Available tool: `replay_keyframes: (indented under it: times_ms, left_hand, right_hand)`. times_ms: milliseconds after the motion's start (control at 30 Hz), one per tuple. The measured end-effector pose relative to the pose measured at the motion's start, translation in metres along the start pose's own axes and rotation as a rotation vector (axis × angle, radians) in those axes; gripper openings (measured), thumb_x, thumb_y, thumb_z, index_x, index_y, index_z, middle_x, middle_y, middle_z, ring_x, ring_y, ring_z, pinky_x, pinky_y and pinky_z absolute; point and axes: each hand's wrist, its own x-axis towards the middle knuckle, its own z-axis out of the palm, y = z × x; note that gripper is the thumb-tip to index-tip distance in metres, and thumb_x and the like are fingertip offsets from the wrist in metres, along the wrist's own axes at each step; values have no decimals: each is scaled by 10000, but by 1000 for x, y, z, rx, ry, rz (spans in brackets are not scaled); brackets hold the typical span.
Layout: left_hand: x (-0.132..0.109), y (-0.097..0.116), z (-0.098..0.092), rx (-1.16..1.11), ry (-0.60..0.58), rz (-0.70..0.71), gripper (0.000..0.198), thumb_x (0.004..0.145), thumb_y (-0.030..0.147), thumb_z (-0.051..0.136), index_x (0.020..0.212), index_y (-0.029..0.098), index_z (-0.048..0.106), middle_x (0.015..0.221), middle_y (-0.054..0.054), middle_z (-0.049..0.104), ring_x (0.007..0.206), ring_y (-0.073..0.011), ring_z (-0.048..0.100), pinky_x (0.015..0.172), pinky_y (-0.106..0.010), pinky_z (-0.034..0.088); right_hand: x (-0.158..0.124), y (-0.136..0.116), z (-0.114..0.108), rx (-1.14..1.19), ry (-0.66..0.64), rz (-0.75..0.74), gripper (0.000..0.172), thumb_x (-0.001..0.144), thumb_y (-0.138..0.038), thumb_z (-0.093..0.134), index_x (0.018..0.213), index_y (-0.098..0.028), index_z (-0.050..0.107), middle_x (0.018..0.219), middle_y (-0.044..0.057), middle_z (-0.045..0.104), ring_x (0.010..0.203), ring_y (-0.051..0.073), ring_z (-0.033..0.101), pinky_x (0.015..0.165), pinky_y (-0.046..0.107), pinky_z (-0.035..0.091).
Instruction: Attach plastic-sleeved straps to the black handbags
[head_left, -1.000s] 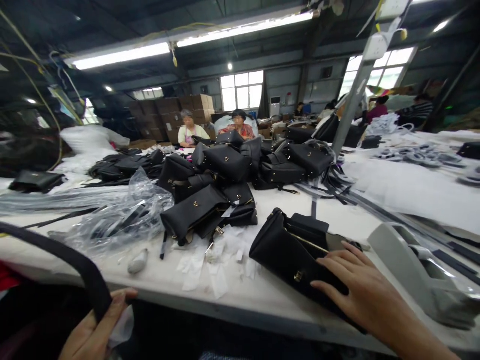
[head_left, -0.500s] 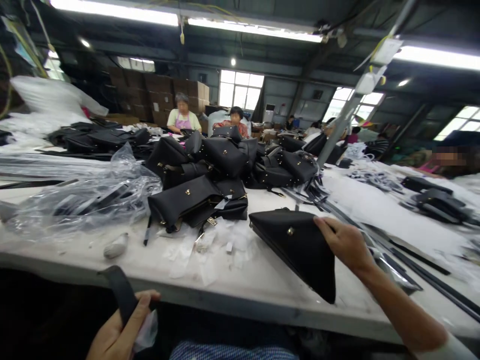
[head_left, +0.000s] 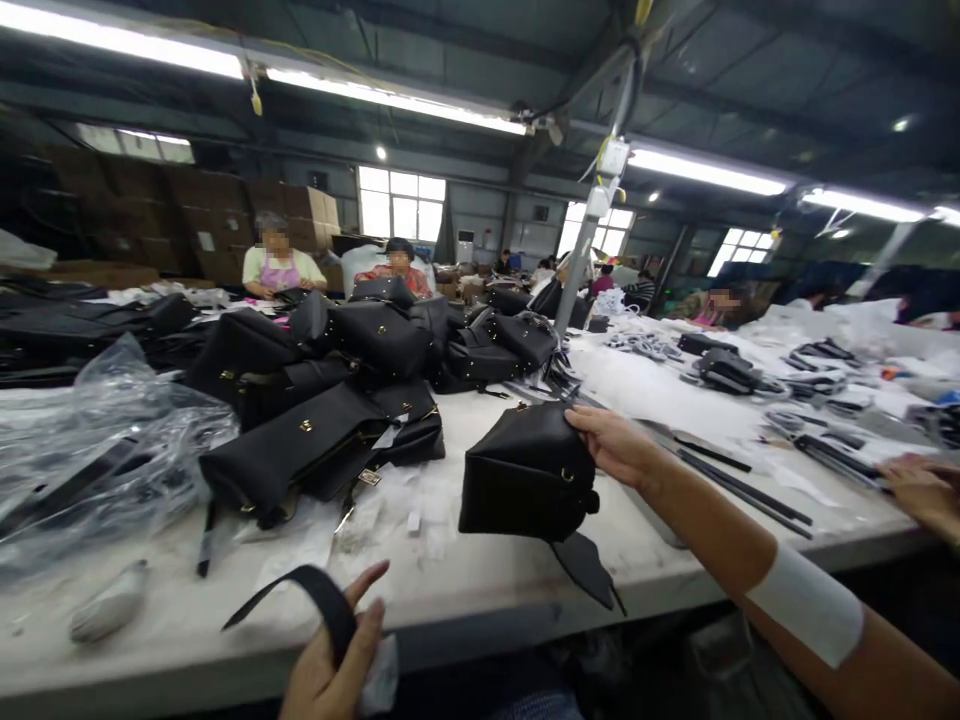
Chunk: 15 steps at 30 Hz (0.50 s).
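My right hand (head_left: 611, 445) grips the upper right corner of a black bag (head_left: 517, 485), whose boxy end faces me above the white table (head_left: 420, 590). A dark flap or strap piece hangs under the bag. At the near edge, my left hand (head_left: 337, 650) holds a curved black strap (head_left: 319, 590) between thumb and fingers, with a bit of clear plastic below the thumb. Another black bag with a gold clasp (head_left: 300, 440) lies left of the held one, with paper scraps (head_left: 390, 500) between them.
Black bags (head_left: 382, 335) are heaped behind. Crumpled clear plastic (head_left: 135, 450) and a greyish-white rounded object (head_left: 109, 605) lie left. A metal pole (head_left: 581, 270) rises behind the heap. Another person's hands (head_left: 926, 490) are at the right edge; people sit across the table.
The held bag has turned so its boxy end shows, with a flap hanging below. My left hand and its strap have risen toward the table edge. The view has swung right.
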Motion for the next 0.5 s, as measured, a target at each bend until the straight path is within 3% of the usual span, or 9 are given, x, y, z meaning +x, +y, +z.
replay_keyframes:
  times_ms: [133, 233, 333, 500]
  left_hand:
    - [11, 18, 41, 117, -288, 55, 824, 789, 654, 596, 1417, 126, 516, 620, 7, 623, 637, -219, 620, 655, -302, 487]
    - [24, 26, 63, 170, -383, 85, 753, 787, 623, 616, 1319, 89, 611, 703, -32, 682, 720, -246, 642, 698, -312, 477]
    - [33, 29, 76, 197, -359, 83, 600, 799, 630, 595, 1017, 95, 755, 744, -74, 717, 795, -277, 659, 713, -312, 465]
    - [44, 34, 83, 195, -260, 97, 463, 799, 575, 611, 680, 139, 712, 619, -32, 646, 675, -219, 597, 621, -269, 411]
  right_hand:
    - [-4, 26, 13, 100, -72, 139, 94, 787, -181, 705, 725, -170, 635, 625, 10, 680, 574, 142, 626, 586, 236, 534]
    - [-6, 32, 21, 171, -120, 221, 70, 844, -170, 641, 786, -152, 675, 703, 38, 728, 618, 152, 663, 635, 249, 559]
    - [-3, 32, 27, 243, -157, 261, 159, 909, -203, 568, 813, -155, 685, 754, 56, 749, 705, 173, 702, 752, 281, 575]
    - [9, 27, 39, 311, -231, 277, 247, 969, -291, 496, 919, -150, 693, 817, 81, 764, 865, 221, 725, 909, 366, 547]
